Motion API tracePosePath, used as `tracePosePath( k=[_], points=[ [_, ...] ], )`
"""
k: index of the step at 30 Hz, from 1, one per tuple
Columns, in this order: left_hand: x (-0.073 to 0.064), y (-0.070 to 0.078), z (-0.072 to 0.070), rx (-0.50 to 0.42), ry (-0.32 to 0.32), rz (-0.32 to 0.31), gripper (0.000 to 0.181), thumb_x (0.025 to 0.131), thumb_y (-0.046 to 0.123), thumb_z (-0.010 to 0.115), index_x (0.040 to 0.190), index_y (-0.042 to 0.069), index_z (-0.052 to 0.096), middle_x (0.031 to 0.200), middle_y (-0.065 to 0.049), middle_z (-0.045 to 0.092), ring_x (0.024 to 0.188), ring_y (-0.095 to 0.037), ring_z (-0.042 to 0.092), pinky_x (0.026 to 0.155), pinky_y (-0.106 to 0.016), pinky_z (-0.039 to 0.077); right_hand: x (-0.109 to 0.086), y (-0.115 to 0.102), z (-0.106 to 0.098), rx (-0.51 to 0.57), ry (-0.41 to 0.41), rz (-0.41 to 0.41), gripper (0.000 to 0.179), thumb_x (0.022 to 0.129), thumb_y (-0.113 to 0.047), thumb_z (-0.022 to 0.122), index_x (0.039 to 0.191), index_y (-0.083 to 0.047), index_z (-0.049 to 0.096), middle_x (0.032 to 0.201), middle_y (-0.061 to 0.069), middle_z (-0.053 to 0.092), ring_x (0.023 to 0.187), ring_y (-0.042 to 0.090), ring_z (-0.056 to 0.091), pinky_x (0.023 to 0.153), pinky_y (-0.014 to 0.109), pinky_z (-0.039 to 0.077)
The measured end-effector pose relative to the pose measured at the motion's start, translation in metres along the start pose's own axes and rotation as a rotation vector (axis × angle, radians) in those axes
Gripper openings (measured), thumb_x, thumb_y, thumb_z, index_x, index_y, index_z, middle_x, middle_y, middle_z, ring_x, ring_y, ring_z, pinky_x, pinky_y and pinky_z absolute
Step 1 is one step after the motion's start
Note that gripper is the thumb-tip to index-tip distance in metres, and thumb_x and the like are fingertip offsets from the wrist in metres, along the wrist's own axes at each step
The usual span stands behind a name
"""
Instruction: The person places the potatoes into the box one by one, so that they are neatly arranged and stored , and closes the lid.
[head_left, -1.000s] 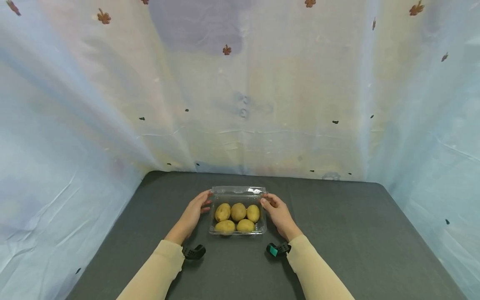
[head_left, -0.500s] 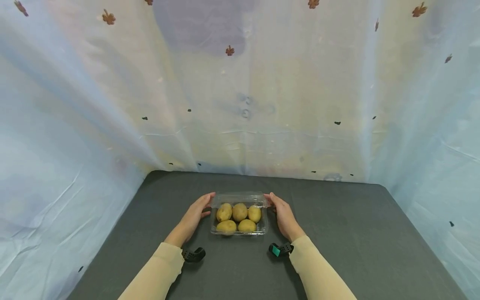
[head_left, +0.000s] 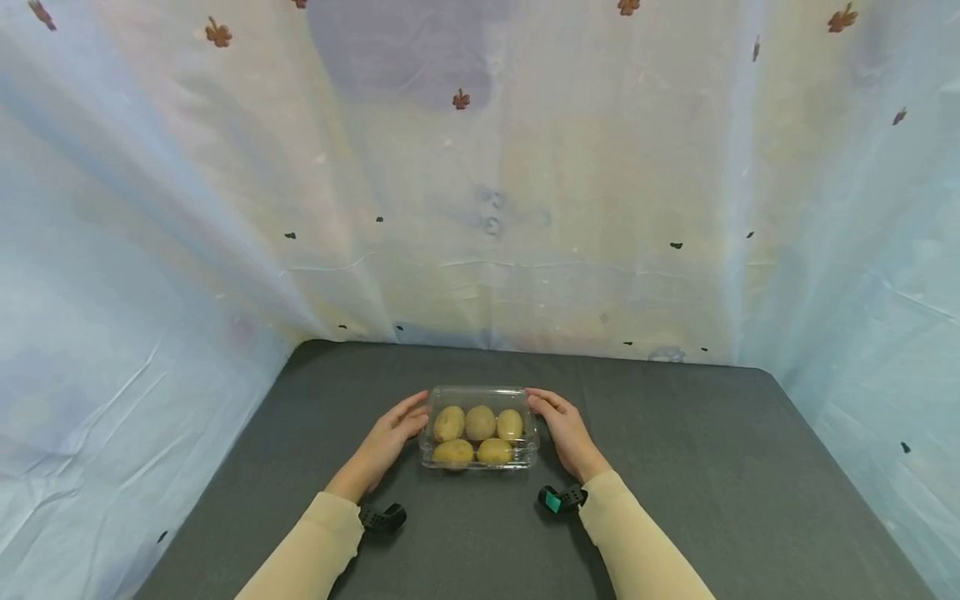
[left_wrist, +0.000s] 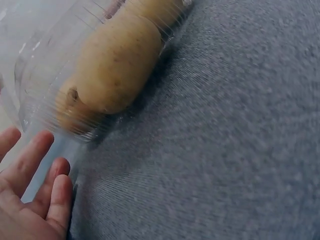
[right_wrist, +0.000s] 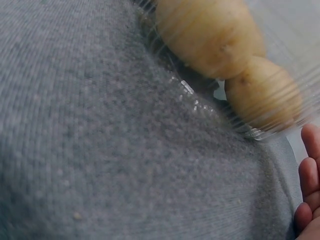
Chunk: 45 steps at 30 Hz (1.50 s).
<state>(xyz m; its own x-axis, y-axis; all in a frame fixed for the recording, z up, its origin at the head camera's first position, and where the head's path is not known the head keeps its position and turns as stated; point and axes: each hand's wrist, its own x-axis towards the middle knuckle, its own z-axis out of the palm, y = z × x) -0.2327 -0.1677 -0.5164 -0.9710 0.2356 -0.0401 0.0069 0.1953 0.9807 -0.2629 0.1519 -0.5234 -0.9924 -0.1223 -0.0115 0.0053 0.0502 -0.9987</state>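
Observation:
A clear plastic clamshell box (head_left: 480, 395) sits on the dark table, its lid lowered over several yellow potatoes (head_left: 480, 423). Whether its edges are snapped together cannot be made out. My left hand (head_left: 384, 445) is at the box's left back corner, fingers spread and fairly straight. On the opposite side, my right hand (head_left: 567, 435) has thumb and fingers at the right back corner. In the left wrist view, the left fingertips (left_wrist: 44, 139) show a small gap from the ribbed wall. The right wrist view shows loosely bent right fingers (right_wrist: 309, 172) beside the box end.
The dark grey cloth-covered table (head_left: 660, 450) extends around the box on all sides. A pale patterned curtain (head_left: 570, 208) hangs behind it and along both sides. Black straps (head_left: 384, 518) are on both wrists.
The lid, raised at the back a second ago, has swung forward and down over the potatoes. Both hands followed it slightly; the left hand has eased a little away from the box.

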Motion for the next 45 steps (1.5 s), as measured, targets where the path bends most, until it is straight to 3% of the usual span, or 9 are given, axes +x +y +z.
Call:
tracePosePath(
  k=[8, 17, 26, 31, 36, 45],
  points=[
    [-0.007, -0.007, -0.003, 0.007, -0.033, -0.022, 0.051, 0.101, 0.04, 0.051, 0.149, 0.035, 0.034, 0.145, 0.004, 0.045, 0.138, -0.023, 0.033, 0.112, -0.057, 0.019, -0.001, -0.003, 0.003, -0.024, -0.027, 0.017, 0.04, 0.1, -0.032, 0.056, 0.135, -0.014, 0.057, 0.135, 0.007, 0.054, 0.123, 0.024, 0.048, 0.107, 0.049, 0.034],
    [-0.004, -0.014, -0.002, -0.008, -0.055, -0.007, 0.053, 0.101, 0.041, 0.049, 0.15, 0.035, 0.031, 0.148, -0.001, 0.041, 0.139, -0.026, 0.033, 0.112, -0.057, 0.02, -0.006, -0.003, 0.001, -0.114, -0.043, 0.036, 0.04, 0.099, -0.039, 0.054, 0.131, -0.016, 0.059, 0.131, 0.005, 0.057, 0.122, 0.024, 0.049, 0.107, 0.051, 0.033],
    [-0.015, 0.011, 0.003, 0.003, -0.063, -0.008, 0.053, 0.104, 0.031, 0.047, 0.153, 0.024, 0.028, 0.15, -0.008, 0.039, 0.139, -0.032, 0.031, 0.111, -0.061, 0.018, -0.027, -0.004, -0.004, -0.231, -0.08, 0.049, 0.049, 0.097, -0.05, 0.052, 0.132, -0.017, 0.058, 0.135, 0.003, 0.054, 0.129, 0.026, 0.045, 0.108, 0.053, 0.031],
    [-0.011, 0.0, -0.001, -0.002, -0.068, -0.014, 0.053, 0.103, 0.032, 0.048, 0.153, 0.027, 0.029, 0.149, -0.006, 0.04, 0.14, -0.03, 0.03, 0.111, -0.061, 0.016, -0.044, -0.006, -0.004, -0.241, -0.112, 0.058, 0.051, 0.097, -0.051, 0.052, 0.132, -0.014, 0.058, 0.132, 0.004, 0.055, 0.129, 0.025, 0.045, 0.108, 0.053, 0.031],
    [-0.004, -0.014, -0.004, -0.005, -0.059, -0.013, 0.054, 0.101, 0.039, 0.05, 0.151, 0.034, 0.031, 0.149, -0.003, 0.041, 0.14, -0.027, 0.03, 0.112, -0.06, 0.016, -0.058, -0.012, -0.002, -0.224, -0.143, 0.083, 0.041, 0.098, -0.044, 0.053, 0.12, -0.01, 0.06, 0.118, 0.004, 0.058, 0.114, 0.02, 0.051, 0.1, 0.046, 0.037],
    [-0.004, -0.016, -0.003, -0.016, -0.057, -0.009, 0.054, 0.098, 0.045, 0.053, 0.149, 0.038, 0.033, 0.148, 0.0, 0.042, 0.139, -0.025, 0.031, 0.112, -0.059, 0.016, -0.066, -0.017, 0.0, -0.254, -0.19, 0.054, 0.034, 0.102, -0.034, 0.048, 0.099, -0.004, 0.064, 0.101, 0.005, 0.061, 0.099, 0.019, 0.053, 0.088, 0.04, 0.041]
  ],
)
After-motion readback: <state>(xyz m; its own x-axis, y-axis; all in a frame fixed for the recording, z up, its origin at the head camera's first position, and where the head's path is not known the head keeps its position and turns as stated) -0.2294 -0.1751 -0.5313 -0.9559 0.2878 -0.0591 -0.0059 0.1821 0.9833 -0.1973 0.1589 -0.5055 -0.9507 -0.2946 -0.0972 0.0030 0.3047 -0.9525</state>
